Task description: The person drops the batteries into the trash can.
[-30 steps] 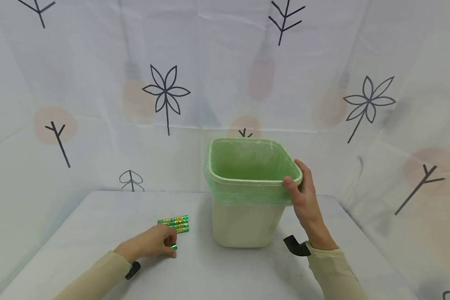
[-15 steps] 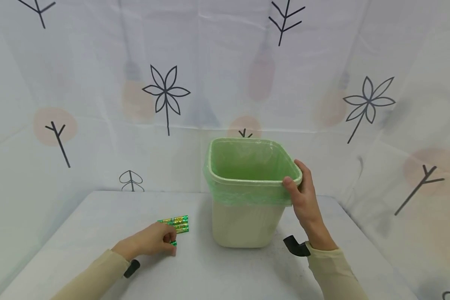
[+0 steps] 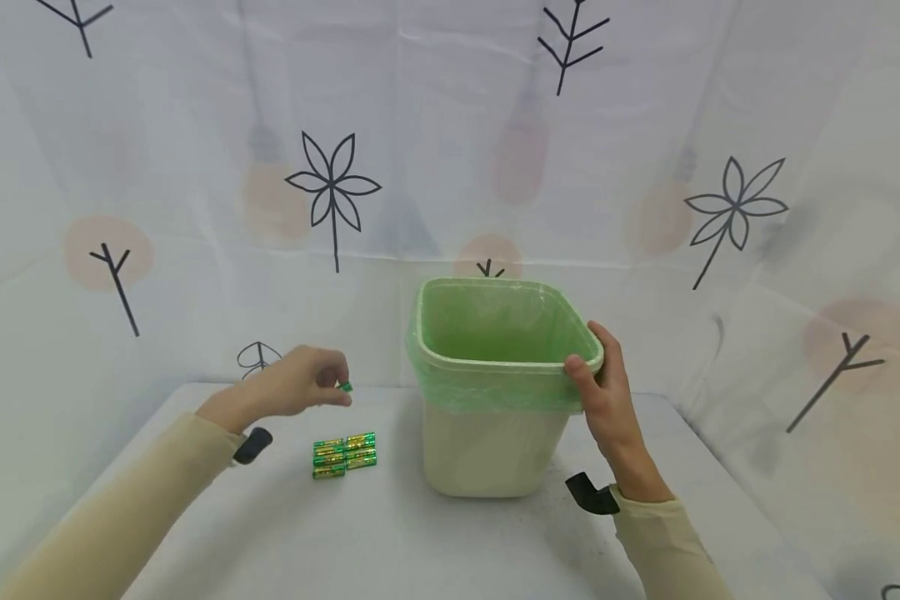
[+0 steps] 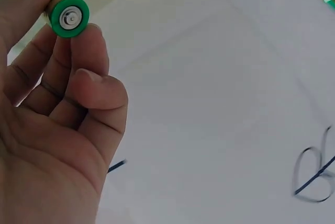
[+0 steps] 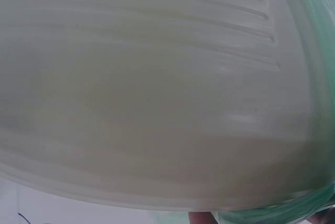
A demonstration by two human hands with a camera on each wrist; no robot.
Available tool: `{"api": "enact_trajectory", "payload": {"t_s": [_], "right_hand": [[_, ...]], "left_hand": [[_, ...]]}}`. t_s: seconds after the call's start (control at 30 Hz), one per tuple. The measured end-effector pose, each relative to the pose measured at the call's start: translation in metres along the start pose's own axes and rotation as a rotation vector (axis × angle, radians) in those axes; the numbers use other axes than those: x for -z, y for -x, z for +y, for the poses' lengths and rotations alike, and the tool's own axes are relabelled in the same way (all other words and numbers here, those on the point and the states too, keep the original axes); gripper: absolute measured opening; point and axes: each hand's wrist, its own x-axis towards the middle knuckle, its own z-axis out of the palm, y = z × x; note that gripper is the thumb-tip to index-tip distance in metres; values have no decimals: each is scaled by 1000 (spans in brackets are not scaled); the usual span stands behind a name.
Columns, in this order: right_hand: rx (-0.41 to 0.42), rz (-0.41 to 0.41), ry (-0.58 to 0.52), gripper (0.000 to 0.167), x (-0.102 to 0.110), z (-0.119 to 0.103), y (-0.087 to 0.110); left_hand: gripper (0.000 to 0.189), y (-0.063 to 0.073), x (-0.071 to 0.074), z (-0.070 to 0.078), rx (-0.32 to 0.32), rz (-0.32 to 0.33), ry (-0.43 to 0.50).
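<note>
My left hand is raised above the table and pinches a green and gold battery between thumb and fingers. In the left wrist view one metal end of that battery faces the camera. Below and slightly right of this hand, several more batteries lie side by side in two columns. At the right, my right hand grips the near right corner of a pale green trash can, thumb over the rim. A thin green bag lines the can and folds over its rim. The can stands upright.
A white table lies under everything. Behind it and at both sides hangs a white cloth printed with dark plant drawings and peach spots. The can's ribbed wall fills most of the right wrist view.
My left hand has lifted a battery from the near end of the group and moved up and away from the table. The right hand keeps its grip on the can.
</note>
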Motion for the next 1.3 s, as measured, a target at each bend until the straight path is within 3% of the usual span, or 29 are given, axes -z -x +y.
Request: {"api": "enact_trajectory", "payload": {"t_s": [0.27, 0.5, 0.7, 0.93, 1.1, 1.3], "right_hand": [[4, 1, 4, 57, 0, 1, -1], [14, -2, 9, 57, 0, 1, -2], [-6, 4, -1, 58, 0, 0, -2], [-24, -6, -22, 57, 0, -2, 0], [-23, -7, -15, 58, 1, -2, -2], [-34, -10, -11, 60, 4, -3, -3]], "left_hand": [[18, -29, 59, 48, -99, 99, -53], [18, -62, 77, 90, -192, 125, -50], [22, -93, 68, 120, -236, 115, 2], [20, -122, 44, 145, -264, 20, 59], [21, -135, 28, 153, -260, -22, 13], [22, -139, 10, 152, -253, -52, -84]]}}
